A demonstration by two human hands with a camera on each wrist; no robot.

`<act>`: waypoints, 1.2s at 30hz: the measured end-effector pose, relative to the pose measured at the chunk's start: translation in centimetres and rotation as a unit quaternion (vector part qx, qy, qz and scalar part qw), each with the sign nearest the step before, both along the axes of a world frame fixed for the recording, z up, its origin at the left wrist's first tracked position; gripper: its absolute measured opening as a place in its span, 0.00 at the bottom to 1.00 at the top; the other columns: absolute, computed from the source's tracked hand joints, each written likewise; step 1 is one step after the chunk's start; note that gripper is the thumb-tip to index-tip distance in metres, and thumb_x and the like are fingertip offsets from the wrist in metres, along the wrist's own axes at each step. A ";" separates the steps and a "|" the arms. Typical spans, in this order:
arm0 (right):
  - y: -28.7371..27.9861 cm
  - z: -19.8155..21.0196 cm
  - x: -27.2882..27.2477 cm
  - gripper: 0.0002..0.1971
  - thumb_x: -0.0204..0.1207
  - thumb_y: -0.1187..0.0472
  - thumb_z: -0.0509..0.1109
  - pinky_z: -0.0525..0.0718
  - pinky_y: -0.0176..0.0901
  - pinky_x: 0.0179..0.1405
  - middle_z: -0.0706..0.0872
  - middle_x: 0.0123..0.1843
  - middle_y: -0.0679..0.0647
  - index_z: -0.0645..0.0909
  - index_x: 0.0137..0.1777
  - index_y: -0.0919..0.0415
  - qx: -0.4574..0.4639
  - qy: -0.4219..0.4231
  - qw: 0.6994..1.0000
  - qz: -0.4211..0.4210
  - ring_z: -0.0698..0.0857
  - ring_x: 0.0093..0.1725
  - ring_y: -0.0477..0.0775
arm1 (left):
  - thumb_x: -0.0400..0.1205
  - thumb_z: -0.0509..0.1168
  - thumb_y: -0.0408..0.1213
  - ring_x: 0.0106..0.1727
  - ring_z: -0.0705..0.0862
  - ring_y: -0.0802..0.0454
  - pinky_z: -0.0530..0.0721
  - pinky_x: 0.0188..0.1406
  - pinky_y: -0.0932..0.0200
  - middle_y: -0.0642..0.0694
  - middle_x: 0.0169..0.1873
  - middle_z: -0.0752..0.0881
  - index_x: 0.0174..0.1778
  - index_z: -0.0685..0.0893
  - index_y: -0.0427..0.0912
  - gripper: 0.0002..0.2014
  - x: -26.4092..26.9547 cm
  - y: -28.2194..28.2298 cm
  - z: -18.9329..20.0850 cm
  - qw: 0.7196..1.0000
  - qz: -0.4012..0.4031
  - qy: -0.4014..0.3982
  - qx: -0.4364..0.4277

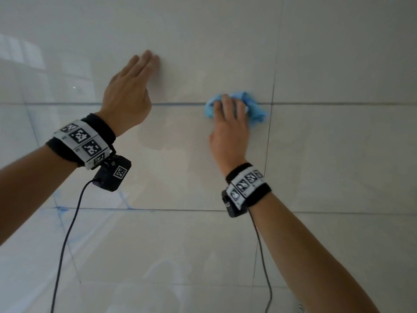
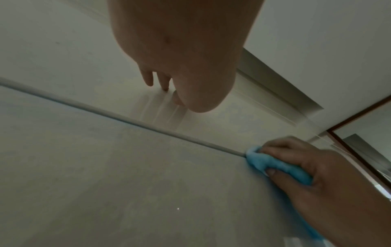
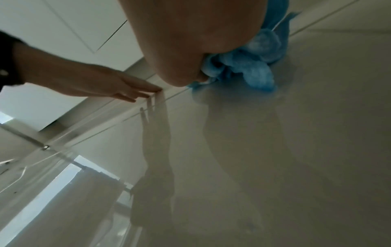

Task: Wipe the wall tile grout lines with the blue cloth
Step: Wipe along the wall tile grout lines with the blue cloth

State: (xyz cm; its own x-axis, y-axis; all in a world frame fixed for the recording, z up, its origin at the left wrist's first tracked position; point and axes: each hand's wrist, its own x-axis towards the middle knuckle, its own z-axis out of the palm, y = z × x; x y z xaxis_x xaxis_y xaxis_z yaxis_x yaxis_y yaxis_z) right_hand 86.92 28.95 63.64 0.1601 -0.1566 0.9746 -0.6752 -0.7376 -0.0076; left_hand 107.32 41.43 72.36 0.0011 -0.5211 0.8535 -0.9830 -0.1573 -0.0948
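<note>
One big wall [image 1: 338, 154] fills the view, made of large, smooth, shiny, pale tiles with straight edges. Thin grout lines run between the tiles. Two long grout lines go across: the upper grout line [image 1: 180, 104] passes under both hands, and the lower grout line [image 1: 158, 209] runs below both wrists. It has smudgy blue marks below the left wrist. One more grout line, the upright grout line [image 1: 272, 123], runs up and down just to the right of the right hand.

There are two hands. The left hand [image 1: 129, 91] is flat and wide, with straight fingers [image 3: 146, 89] whose tips touch the tile above the upper grout line. The right hand [image 1: 230, 125] has its fingers and thumb curled round one blue cloth [image 1: 255, 107].

The blue cloth is soft, fuzzy and scrunched into a lumpy ball. It is pressed on the wall under the right hand, right on the upper grout line, and sticks out past the fingertips.

Each wrist wears one black band [image 1: 248, 188] with black-and-white square patterns.
</note>
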 end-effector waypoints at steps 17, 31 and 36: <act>1.6 1.4 0.1 0.18 0.75 0.74 0.63 0.82 0.57 0.67 0.80 0.73 0.57 0.86 0.62 0.63 0.124 -0.148 0.979 -0.071 0.74 0.72 0.67 | 0.82 0.54 0.20 0.92 0.57 0.43 0.62 0.90 0.42 0.46 0.92 0.57 0.93 0.58 0.44 0.40 5.7 3.2 -3.2 0.996 -0.056 -0.020 0.066; 1.7 1.1 3.1 0.21 0.72 0.72 0.64 0.84 0.61 0.61 0.83 0.72 0.57 0.84 0.65 0.63 -0.039 0.053 0.998 -0.022 0.78 0.68 0.67 | 0.84 0.54 0.20 0.92 0.56 0.43 0.61 0.89 0.42 0.46 0.92 0.56 0.93 0.57 0.43 0.38 5.5 4.8 -2.6 0.998 -0.001 0.001 0.070; 2.4 0.5 4.7 0.22 0.69 0.73 0.73 0.85 0.61 0.61 0.82 0.72 0.58 0.83 0.64 0.64 0.027 -0.021 0.999 -0.021 0.75 0.67 0.67 | 0.84 0.53 0.22 0.93 0.52 0.41 0.61 0.90 0.39 0.43 0.93 0.52 0.93 0.54 0.41 0.38 7.8 6.2 -3.0 0.996 0.047 0.026 0.070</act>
State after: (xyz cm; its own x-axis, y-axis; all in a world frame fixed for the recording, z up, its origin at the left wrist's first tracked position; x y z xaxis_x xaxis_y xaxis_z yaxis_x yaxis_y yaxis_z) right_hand 91.64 31.31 64.16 0.1107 -0.2150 0.9703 -0.7042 -0.7059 -0.0761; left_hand 115.08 47.61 69.33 0.0980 -0.6309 0.7696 -0.9689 -0.2369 -0.0709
